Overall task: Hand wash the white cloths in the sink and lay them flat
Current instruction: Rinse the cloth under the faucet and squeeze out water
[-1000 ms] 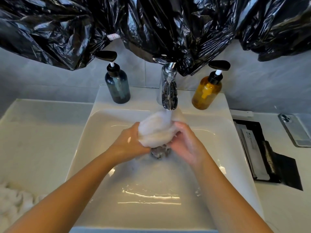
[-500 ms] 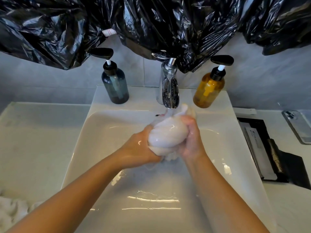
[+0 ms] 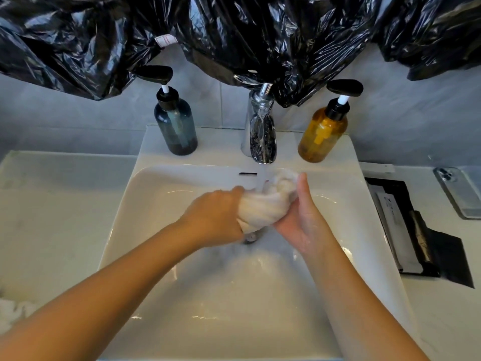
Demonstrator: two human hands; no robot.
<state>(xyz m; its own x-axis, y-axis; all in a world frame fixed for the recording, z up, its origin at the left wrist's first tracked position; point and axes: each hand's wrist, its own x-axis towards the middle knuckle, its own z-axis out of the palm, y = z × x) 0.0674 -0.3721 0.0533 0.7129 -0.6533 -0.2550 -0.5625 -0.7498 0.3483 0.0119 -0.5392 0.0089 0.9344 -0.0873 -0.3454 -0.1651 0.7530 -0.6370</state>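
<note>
A wet white cloth [image 3: 270,201], bunched and twisted, is held over the middle of the white sink [image 3: 145,204] under running water from the chrome tap [image 3: 261,136]. My left hand [image 3: 218,217] grips its left end in a fist. My right hand [image 3: 302,217] presses against its right side, palm up and thumb raised. The drain [image 3: 251,238] shows just below the cloth. More white cloth [image 3: 13,313] lies at the lower left edge of the counter.
A dark blue pump bottle [image 3: 175,126] and an amber pump bottle [image 3: 322,134] stand on the sink's back ledge. Black plastic bags [image 3: 234,35] hang above. A black tray with packets [image 3: 406,230] and a phone [image 3: 460,194] lie on the right counter.
The cloth has gone from a rounded ball to a twisted, stretched shape. My left hand moved left and my right hand turned palm up, lower in the basin.
</note>
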